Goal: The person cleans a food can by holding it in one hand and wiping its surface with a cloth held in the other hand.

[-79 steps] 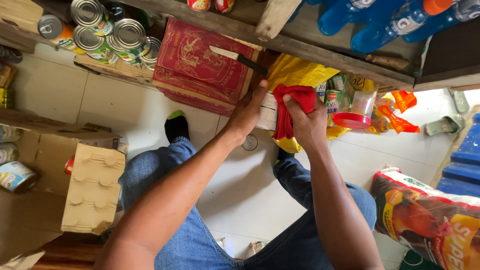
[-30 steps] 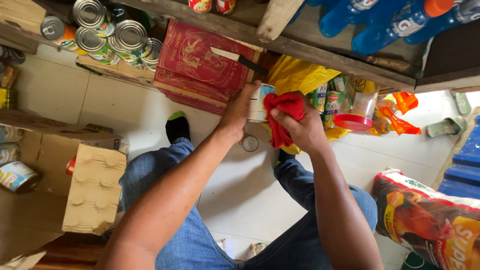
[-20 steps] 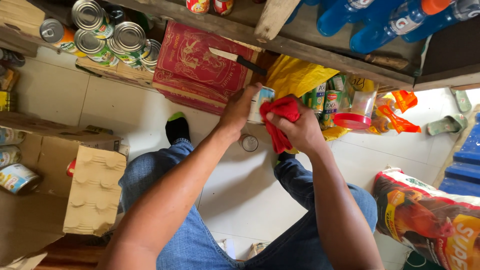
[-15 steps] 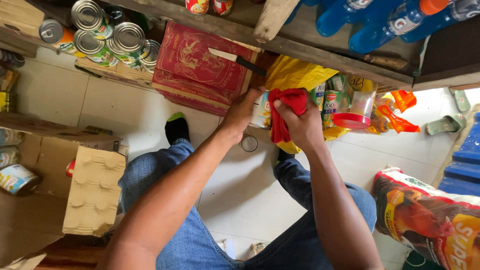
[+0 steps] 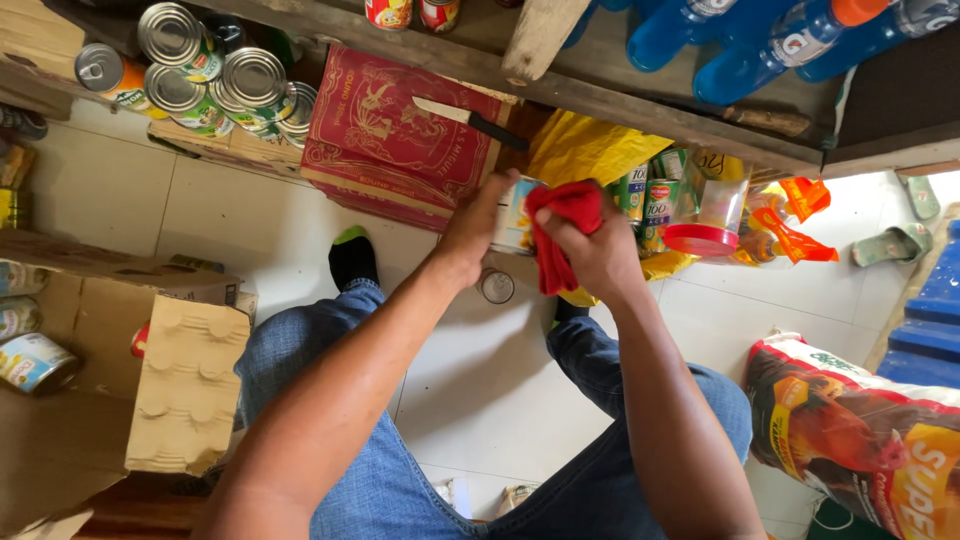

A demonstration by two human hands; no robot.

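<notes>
Right in the middle, a can (image 5: 514, 215) with a pale label is up in the air above the white tiled floor (image 5: 500, 380), out in front of the person's knees and just below the edge of the wooden shelf (image 5: 640, 90); most of it is covered, only a strip of its side showing between the two hands. The left hand (image 5: 478, 225) has its fingers wrapped around the can's near side, gripping it firmly. The right hand (image 5: 590, 250) is bunched tight on a red cloth (image 5: 558, 235), and that cloth is pressed against the can's other side, crumpled and folded over, hanging a little below the knuckles. Down on the floor, just under the hands, there's another small can (image 5: 496, 287) standing upright, its round metal top facing up. Moving outward, a yellow plastic bag (image 5: 590, 150) lies open behind the hands with green-labelled cans (image 5: 645, 200) standing in it. Beside them is a clear plastic jar (image 5: 708, 210) with a red lid; what it contains, I can't tell. To the left, a red patterned carton (image 5: 400, 135) with a black-handled knife (image 5: 470, 115) lying on top. Further left, a cluster of silver-topped tins (image 5: 225, 75) sits packed together in a tray. On the near left, an open cardboard box (image 5: 110, 390) holds a few more tins (image 5: 30, 360) lying on their sides. Blue drink bottles (image 5: 760, 45) stand on the shelf, and a printed feed sack (image 5: 860, 430) sits at far right.
</notes>
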